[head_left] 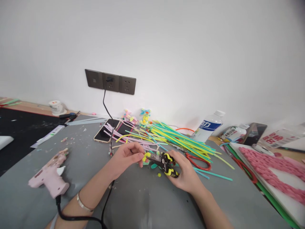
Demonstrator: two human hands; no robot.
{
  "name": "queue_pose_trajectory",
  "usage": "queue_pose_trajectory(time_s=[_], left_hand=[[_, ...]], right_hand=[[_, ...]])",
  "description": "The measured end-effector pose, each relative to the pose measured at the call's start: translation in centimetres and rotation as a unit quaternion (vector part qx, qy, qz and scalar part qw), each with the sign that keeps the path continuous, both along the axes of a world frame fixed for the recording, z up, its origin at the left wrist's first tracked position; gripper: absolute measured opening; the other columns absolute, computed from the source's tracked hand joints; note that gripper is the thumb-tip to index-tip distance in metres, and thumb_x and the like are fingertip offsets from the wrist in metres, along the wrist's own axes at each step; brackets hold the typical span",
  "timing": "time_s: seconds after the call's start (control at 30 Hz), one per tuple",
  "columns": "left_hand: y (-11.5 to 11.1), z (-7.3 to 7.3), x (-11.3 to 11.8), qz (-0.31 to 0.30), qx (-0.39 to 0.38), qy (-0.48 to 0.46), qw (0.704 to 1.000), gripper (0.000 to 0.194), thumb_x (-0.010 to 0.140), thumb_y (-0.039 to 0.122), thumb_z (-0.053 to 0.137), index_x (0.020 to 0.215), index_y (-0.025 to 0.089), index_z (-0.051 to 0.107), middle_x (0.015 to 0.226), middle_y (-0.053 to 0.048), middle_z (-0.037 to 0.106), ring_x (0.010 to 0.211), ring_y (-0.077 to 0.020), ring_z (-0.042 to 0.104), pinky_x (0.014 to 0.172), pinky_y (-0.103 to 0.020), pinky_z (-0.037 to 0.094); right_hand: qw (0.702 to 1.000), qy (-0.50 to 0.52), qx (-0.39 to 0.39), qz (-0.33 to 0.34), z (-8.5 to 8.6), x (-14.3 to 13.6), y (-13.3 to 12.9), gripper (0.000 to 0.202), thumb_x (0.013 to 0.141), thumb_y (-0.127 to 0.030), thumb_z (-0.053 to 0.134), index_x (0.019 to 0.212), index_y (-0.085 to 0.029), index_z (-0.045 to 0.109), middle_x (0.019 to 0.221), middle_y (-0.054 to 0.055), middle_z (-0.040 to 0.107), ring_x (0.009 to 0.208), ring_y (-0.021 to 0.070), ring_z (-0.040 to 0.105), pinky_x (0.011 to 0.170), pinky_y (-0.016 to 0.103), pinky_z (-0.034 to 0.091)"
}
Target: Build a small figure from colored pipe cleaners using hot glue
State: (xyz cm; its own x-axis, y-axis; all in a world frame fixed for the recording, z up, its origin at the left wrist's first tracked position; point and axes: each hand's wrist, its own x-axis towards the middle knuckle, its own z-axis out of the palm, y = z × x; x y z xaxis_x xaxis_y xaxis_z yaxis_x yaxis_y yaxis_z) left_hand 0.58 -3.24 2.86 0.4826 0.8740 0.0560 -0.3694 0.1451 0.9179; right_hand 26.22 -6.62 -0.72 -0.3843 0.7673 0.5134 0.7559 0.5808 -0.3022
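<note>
Near the middle of the grey table, my left hand pinches a small curled yellow piece between thumb and fingers. My right hand is wrapped round black and yellow pliers, whose jaws point left and meet the yellow piece or lie right beside it. Small teal pieces lie under the pliers, and a yellow-green bit rests just below them. Behind my hands spreads a pile of yellow and teal pipe cleaners, with lilac ones to its left.
A pink glue gun lies at left, its black cord crossing my left forearm. Red-handled scissors lie right of the pliers. Behind are a phone, small figures and a white bottle. Pink braided work lies at right.
</note>
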Motion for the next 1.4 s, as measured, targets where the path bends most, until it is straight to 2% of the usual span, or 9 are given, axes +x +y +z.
queue_pose_trajectory(time_s=[0.23,0.4,0.53,0.73,1.07,1.27,1.4], left_hand=[[0.0,-0.4,-0.2,-0.003,-0.003,-0.014,1.0,0.037,0.076,0.051,0.078,0.079,0.015,0.069,0.069,-0.001,0.063,0.06,-0.0122,0.06,0.06,-0.026,0.049],[0.4,-0.7,-0.2,0.042,0.013,0.018,0.999,0.038,0.087,0.053,0.066,0.078,0.015,0.069,0.073,-0.002,0.065,0.063,-0.0115,0.058,0.061,-0.023,0.046],[0.6,-0.7,-0.1,0.078,0.028,0.044,0.996,0.042,0.087,0.056,0.065,0.075,0.015,0.068,0.07,-0.003,0.065,0.061,-0.0114,0.055,0.06,-0.023,0.045],[0.7,-0.9,0.0,0.091,0.055,0.064,0.992,0.042,0.087,0.056,0.063,0.077,0.015,0.068,0.074,-0.003,0.064,0.064,-0.0122,0.056,0.059,-0.023,0.045],[0.8,-0.9,-0.1,0.105,0.083,0.099,0.986,0.041,0.091,0.053,0.056,0.078,0.016,0.067,0.077,-0.003,0.065,0.065,-0.0122,0.055,0.06,-0.023,0.046],[0.8,-0.8,-0.1,0.141,0.098,0.139,0.975,0.038,0.091,0.051,0.056,0.081,0.017,0.069,0.09,-0.007,0.068,0.083,-0.0179,0.061,0.063,-0.023,0.049],[0.9,-0.6,-0.1,0.166,0.104,0.162,0.967,0.034,0.091,0.049,0.054,0.089,0.018,0.07,0.098,-0.008,0.068,0.092,-0.0201,0.061,0.066,-0.024,0.051]], right_hand=[[1.0,0.003,0.001,0.006,0.3,-0.1,0.1,0.041,0.068,-0.015,0.057,0.108,-0.022,0.055,0.099,0.01,0.069,0.088,0.0283,0.068,0.07,0.036,0.054],[1.0,0.005,-0.007,0.008,0.5,-0.2,0.1,0.04,0.069,-0.015,0.057,0.108,-0.022,0.053,0.098,0.009,0.068,0.085,0.0266,0.067,0.07,0.035,0.053],[1.0,0.004,-0.003,0.005,0.2,-0.1,0.3,0.041,0.071,-0.015,0.057,0.111,-0.021,0.053,0.099,0.01,0.068,0.086,0.0264,0.067,0.07,0.034,0.053],[0.999,0.002,0.037,-0.023,-0.6,0.4,0.6,0.046,0.072,-0.018,0.058,0.118,-0.019,0.053,0.105,0.012,0.069,0.092,0.0286,0.067,0.076,0.036,0.054],[0.998,0.007,0.05,-0.04,-0.4,0.5,0.9,0.042,0.074,-0.018,0.057,0.115,-0.021,0.053,0.103,0.011,0.068,0.09,0.0278,0.067,0.071,0.034,0.054],[0.996,0.0,0.07,-0.047,-0.7,0.4,1.3,0.039,0.076,-0.018,0.056,0.114,-0.023,0.053,0.1,0.01,0.067,0.089,0.0284,0.066,0.072,0.037,0.052],[0.995,0.007,0.076,-0.065,-1.1,0.8,1.5,0.044,0.075,-0.017,0.057,0.119,-0.023,0.052,0.102,0.01,0.066,0.091,0.0294,0.064,0.074,0.039,0.052]])
